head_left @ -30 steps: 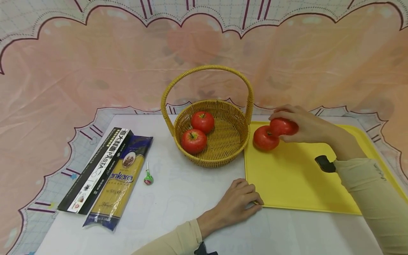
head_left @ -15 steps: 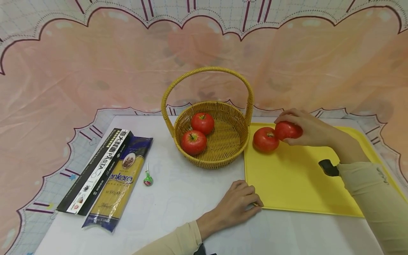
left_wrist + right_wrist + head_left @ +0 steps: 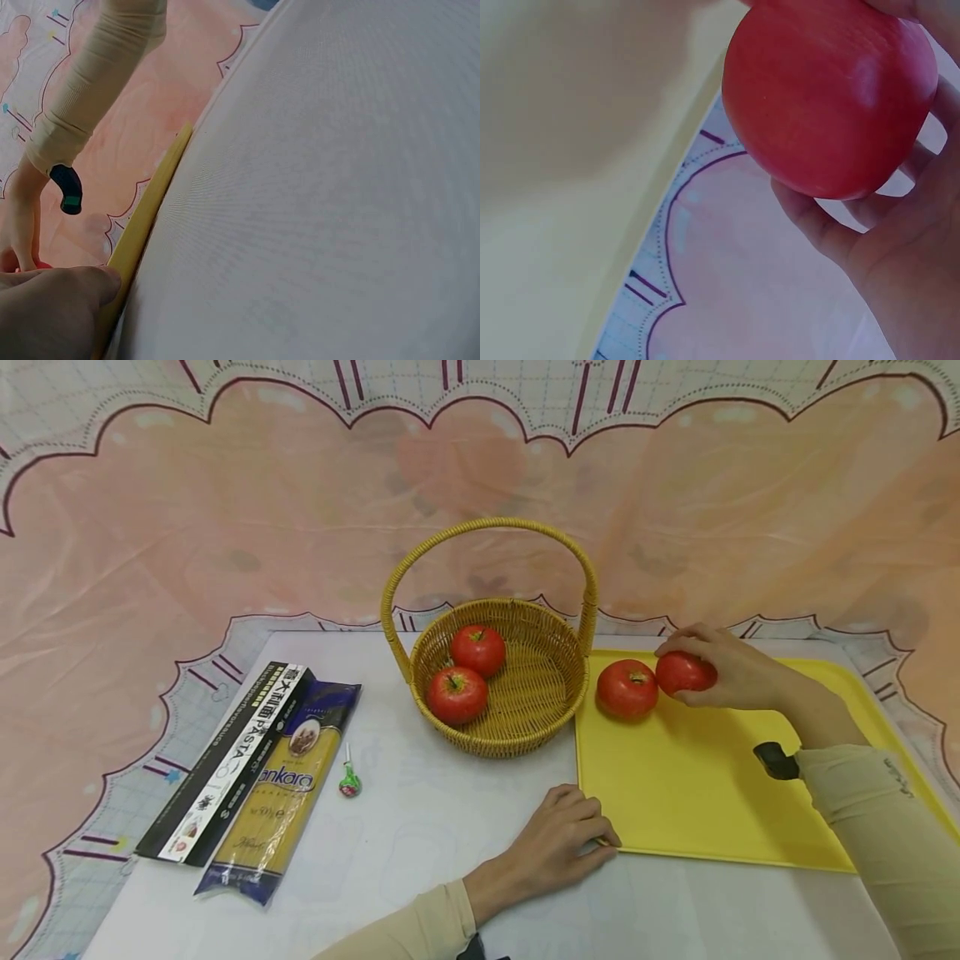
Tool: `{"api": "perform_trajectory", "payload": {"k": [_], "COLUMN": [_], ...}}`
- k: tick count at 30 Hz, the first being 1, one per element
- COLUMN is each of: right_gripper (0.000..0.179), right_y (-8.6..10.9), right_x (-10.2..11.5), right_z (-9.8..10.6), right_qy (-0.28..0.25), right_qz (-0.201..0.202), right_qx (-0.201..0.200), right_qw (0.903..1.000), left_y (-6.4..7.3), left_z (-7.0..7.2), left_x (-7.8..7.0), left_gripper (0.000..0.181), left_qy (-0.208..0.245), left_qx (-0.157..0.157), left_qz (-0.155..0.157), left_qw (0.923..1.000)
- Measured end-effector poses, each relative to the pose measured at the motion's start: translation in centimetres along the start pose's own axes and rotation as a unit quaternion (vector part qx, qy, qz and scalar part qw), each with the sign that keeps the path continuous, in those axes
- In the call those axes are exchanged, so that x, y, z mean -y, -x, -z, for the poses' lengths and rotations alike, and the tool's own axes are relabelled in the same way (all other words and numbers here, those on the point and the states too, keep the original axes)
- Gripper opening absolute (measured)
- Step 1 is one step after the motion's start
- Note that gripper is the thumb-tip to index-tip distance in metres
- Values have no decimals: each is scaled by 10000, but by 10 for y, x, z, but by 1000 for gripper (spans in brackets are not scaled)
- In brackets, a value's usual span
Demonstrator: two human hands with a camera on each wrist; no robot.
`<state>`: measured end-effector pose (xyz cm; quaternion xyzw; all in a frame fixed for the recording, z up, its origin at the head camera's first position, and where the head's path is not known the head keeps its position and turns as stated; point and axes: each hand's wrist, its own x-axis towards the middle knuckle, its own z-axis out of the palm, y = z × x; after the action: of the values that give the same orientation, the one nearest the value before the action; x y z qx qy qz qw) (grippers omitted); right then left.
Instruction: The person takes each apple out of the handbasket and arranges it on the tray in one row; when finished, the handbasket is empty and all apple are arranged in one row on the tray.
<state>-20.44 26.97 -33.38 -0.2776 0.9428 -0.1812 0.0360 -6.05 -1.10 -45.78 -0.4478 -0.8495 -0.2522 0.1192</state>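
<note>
My right hand (image 3: 731, 670) grips a red apple (image 3: 686, 672) at the back of the yellow tray (image 3: 705, 793). Fingers and thumb curl round the apple (image 3: 829, 97) in the right wrist view. Just left of it another red apple (image 3: 627, 688) sits on the tray, very close or touching. My left hand (image 3: 558, 839) pinches the tray's near left corner between thumb and fingers. In the left wrist view the thumb (image 3: 97, 285) lies against the tray's yellow rim (image 3: 154, 199). Two more apples (image 3: 456, 695) lie in the left side of a wicker basket (image 3: 525, 743).
The basket's tall handle (image 3: 487, 521) arches up beside the tray. To the left lie a black and white pasta box (image 3: 225, 760), a bag of spaghetti (image 3: 281, 793) and a green lollipop (image 3: 349, 781). A patterned cloth (image 3: 300, 527) hangs behind the white table (image 3: 420, 827).
My right hand has moved right and slightly nearer with its apple, drawing it off from overlapping the other apple on the tray. The left hand keeps its place at the tray corner.
</note>
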Motion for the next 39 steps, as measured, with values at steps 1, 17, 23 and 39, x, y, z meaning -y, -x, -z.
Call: {"api": "perform_trajectory", "payload": {"k": [1, 17, 23, 39], "right_gripper": [50, 50, 50, 54], "right_y": [0, 2, 3, 4], "right_x": [-1, -17, -20, -20], "right_z": [0, -12, -18, -28], "right_qy": [-7, -230, -230, -116], "right_qz": [-21, -317, -293, -311], "right_qx": [25, 234, 386, 639], "right_qw": [10000, 9990, 9986, 9974], "left_y": [0, -1, 0, 0], "left_z": [0, 0, 0, 1], "left_x": [0, 0, -1, 0], "left_gripper": [4, 4, 4, 4], "left_qy": [3, 42, 52, -4], "left_qx": [-1, -7, -5, 48], "left_qz": [2, 21, 24, 21], "left_qw": [10000, 10000, 10000, 10000]}}
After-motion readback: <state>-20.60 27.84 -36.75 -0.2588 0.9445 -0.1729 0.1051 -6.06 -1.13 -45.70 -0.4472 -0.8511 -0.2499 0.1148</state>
